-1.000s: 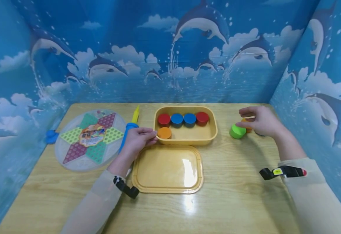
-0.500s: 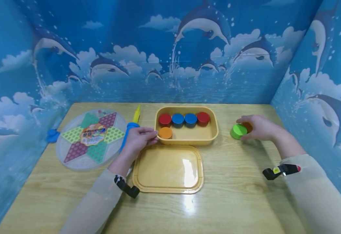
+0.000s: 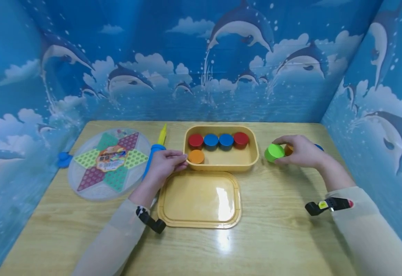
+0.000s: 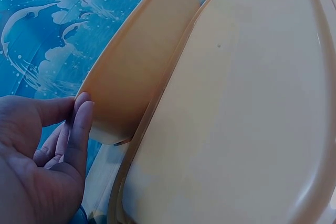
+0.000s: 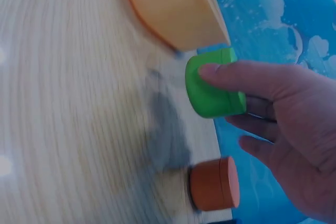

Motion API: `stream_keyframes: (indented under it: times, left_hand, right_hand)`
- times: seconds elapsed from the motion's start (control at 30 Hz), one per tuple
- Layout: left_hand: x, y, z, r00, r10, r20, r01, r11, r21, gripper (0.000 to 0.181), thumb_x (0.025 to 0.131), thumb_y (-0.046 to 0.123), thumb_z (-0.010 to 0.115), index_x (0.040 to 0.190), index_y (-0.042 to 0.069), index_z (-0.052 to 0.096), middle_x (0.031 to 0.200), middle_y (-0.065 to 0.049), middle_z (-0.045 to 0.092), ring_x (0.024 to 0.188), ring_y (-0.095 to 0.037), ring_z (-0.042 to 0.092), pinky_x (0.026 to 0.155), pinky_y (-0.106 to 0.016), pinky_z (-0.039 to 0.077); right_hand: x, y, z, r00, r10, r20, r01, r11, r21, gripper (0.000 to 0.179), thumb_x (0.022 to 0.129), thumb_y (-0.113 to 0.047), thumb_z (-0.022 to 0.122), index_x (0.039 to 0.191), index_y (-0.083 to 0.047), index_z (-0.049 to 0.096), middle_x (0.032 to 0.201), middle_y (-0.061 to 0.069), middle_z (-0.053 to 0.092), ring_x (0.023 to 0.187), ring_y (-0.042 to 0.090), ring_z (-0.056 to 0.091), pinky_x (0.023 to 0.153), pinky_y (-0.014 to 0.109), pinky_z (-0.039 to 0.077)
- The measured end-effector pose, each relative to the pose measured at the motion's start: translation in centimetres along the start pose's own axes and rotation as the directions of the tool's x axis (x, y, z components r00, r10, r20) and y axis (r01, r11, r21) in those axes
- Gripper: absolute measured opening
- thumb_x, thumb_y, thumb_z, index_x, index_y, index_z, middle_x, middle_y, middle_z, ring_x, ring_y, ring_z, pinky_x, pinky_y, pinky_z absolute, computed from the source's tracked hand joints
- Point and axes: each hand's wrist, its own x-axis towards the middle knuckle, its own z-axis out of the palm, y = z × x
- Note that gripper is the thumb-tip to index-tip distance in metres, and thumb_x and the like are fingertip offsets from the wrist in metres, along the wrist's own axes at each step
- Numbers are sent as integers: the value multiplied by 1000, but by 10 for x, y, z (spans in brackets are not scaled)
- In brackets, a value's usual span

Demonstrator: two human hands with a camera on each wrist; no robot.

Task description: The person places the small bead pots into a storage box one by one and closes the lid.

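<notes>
- Blue knobbed object (image 3: 64, 160) at the left edge of the pale wooden table (image 3: 270, 237), just beside a round star-patterned board (image 3: 108, 163).
- Blue-and-yellow tool (image 3: 158, 147), partly under the left hand (image 3: 164, 164).
- Left hand in a thumb-and-finger pinch on the left front rim of a tan box (image 3: 223, 168).
- Flat tan lid (image 3: 199, 199) just in front.
- Inside the box: red cylinder (image 3: 195, 141), two blue cylinders (image 3: 211, 142), second red cylinder (image 3: 241, 140); orange cylinder (image 3: 196, 156) at front left.
- Green cylinder (image 3: 273, 152) right of the box, tilted, off the table, gripped between thumb and fingers of the right hand (image 3: 302, 151).
- Loose orange cylinder (image 5: 212, 184) upright nearby.
- Blue piece (image 3: 319, 147), mostly hidden.
</notes>
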Motion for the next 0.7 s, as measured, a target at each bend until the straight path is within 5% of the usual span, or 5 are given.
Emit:
stream_keyframes:
  times: [0.23, 0.7]
  left_hand:
    - [0, -1, 0, 1000, 10, 3, -10, 1000, -9, 29, 100, 8, 76, 126, -2, 70, 109, -20, 75, 90, -26, 78, 81, -36, 67]
    - [1, -3, 0, 1000, 15, 2, -15, 1000, -6, 30, 99, 9, 77, 126, -3, 70, 108, -20, 75, 90, -26, 78, 81, -35, 67]
  right_hand:
    - [-3, -13, 10, 996, -86, 7, 82, 975, 208, 60, 83, -10, 93, 136, 2, 65, 132, 18, 67, 122, 38, 64, 102, 55, 57]
    - [-13, -32, -5, 998, -60, 29, 56, 991, 125, 67, 83, -20, 95, 139, 2, 65, 130, 17, 68, 115, 31, 66, 97, 53, 60]
